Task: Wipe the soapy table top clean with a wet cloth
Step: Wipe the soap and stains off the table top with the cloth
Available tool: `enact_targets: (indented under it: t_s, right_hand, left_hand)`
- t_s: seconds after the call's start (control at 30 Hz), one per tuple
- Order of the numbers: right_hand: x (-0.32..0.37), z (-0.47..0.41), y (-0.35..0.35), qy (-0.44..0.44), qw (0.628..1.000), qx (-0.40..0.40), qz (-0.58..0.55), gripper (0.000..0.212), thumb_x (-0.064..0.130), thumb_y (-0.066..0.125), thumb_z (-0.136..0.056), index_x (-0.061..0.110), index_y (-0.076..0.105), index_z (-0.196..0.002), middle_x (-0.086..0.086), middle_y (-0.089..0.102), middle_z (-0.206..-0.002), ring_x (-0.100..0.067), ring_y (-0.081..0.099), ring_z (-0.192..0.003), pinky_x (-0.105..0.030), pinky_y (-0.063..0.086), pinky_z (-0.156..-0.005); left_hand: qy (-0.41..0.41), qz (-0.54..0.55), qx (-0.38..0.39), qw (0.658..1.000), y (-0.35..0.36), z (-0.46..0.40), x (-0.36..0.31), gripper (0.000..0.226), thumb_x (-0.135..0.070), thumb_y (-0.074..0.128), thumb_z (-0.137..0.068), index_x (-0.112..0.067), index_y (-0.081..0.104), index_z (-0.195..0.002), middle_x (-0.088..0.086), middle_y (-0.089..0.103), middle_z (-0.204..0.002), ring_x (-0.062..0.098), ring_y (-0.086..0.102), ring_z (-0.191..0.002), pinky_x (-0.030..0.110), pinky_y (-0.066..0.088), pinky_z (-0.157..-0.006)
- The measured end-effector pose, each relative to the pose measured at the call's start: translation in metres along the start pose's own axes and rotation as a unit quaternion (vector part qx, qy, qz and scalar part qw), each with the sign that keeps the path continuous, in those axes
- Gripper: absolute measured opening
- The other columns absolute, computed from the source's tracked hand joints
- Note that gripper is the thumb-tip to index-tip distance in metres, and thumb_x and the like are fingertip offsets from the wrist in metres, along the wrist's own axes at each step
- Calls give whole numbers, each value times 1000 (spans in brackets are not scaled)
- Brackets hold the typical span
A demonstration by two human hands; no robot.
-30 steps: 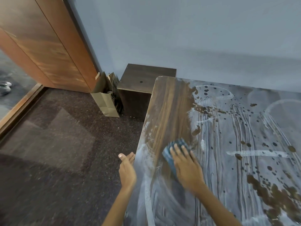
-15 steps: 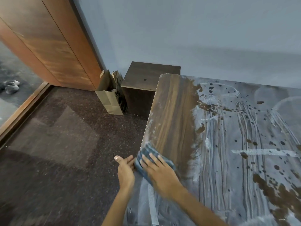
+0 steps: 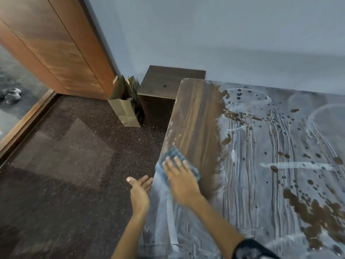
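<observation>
A dark wooden table top (image 3: pixel 196 116) fills the right side. A bare wood strip runs along its left edge; white soap film (image 3: pixel 280 174) with streaks and brown bare spots covers the rest. My right hand (image 3: pixel 182 179) lies flat, fingers spread, pressing a blue cloth (image 3: pixel 172 155) onto the table at its left edge. The cloth shows beyond my fingertips and on both sides of the hand. My left hand (image 3: pixel 139 191) is held open, palm up, just off the table's left edge, below the cloth, holding nothing.
A low dark wooden cabinet (image 3: pixel 168 81) stands against the grey wall behind the table's far left corner. A brown paper bag (image 3: pixel 124 109) leans beside it. A wooden door (image 3: pixel 56 45) stands at the left, over dark speckled floor (image 3: pixel 65 156).
My right hand slid the cloth from the middle of the bare strip leftward to the table's left edge. The bare wood strip has widened. My left hand stayed cupped beside the edge.
</observation>
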State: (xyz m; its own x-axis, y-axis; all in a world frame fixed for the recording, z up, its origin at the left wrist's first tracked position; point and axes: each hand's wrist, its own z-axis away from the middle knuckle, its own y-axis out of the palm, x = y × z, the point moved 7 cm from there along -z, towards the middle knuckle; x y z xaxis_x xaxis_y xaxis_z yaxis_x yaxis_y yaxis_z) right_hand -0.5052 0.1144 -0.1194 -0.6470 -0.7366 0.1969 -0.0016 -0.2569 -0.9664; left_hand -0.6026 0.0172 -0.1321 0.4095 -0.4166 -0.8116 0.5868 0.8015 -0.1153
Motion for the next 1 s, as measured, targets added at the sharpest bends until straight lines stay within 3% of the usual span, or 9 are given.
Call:
enact_targets:
  t_s: [0.13,0.23,0.37,0.5,0.57,0.67,0.8,0.9,1.0]
  right_hand:
    - [30,89,42,-96,993,69,20,56,37,31,-81,26,42,-135,8,46,-140,-16,44,-129,-40,19,-115]
    - [-4,131,38,-84,995,39,34,49,43,33,-88,31,37,-135,12,42,-139,-10,40,-129,-38,13,-109]
    - [-84,101,2,84,996,-3,31,70,24,58,-74,23,30,-138,3,41,-143,-19,42,-130,-43,26,-109]
    - [-98,26,-19,140,990,2,15,64,22,35,-97,20,-4,-148,0,-7,-156,-24,-6,-143,-42,-6,-113]
    - [-66,4,-17,115,993,1,15,68,19,35,-95,20,-10,-147,-2,-15,-155,-25,-14,-142,-42,-13,-112]
    - [10,28,10,-30,998,40,30,63,22,32,-93,18,2,-148,-4,-2,-157,-27,-3,-143,-45,-5,-115]
    - [44,125,61,-176,977,93,76,57,37,32,-84,28,33,-141,8,43,-142,-15,39,-132,-41,17,-115]
    - [9,166,63,-170,977,94,92,73,48,39,-82,31,11,-147,15,45,-139,-7,43,-126,-37,7,-111]
    - [-45,145,37,-72,995,40,59,82,31,66,-66,28,29,-139,9,43,-139,-11,44,-124,-42,24,-112]
  left_hand:
    - [-13,8,-1,1000,-1,-1,1,86,-62,0,-88,-4,57,-117,17,64,-113,30,56,-111,44,34,-107]
    - [-12,8,-2,1000,-1,2,1,86,-62,1,-89,-4,57,-117,16,64,-114,29,57,-110,43,36,-106]
    - [3,8,-10,1000,-5,12,2,83,-59,2,-91,-3,57,-117,15,63,-114,27,57,-111,39,37,-106]
    - [13,1,-15,1000,-13,20,7,81,-59,3,-91,-5,57,-118,13,64,-113,25,57,-111,39,34,-107]
    - [11,-2,-16,1000,-15,23,9,81,-59,2,-91,-6,57,-118,12,65,-112,26,57,-111,39,34,-107]
    - [0,4,-15,1000,-18,24,9,82,-59,1,-91,-5,57,-118,13,64,-113,27,56,-111,38,33,-107]
    - [-8,0,-10,1000,-17,23,7,81,-60,2,-91,-6,57,-117,13,65,-111,26,57,-108,41,34,-106]
    - [-1,-9,-15,1000,-17,23,6,81,-60,2,-91,-7,59,-115,13,65,-111,27,58,-108,42,35,-107]
    - [-4,-11,-12,1000,-15,18,6,82,-60,2,-91,-7,59,-115,13,65,-112,28,57,-109,43,35,-107]
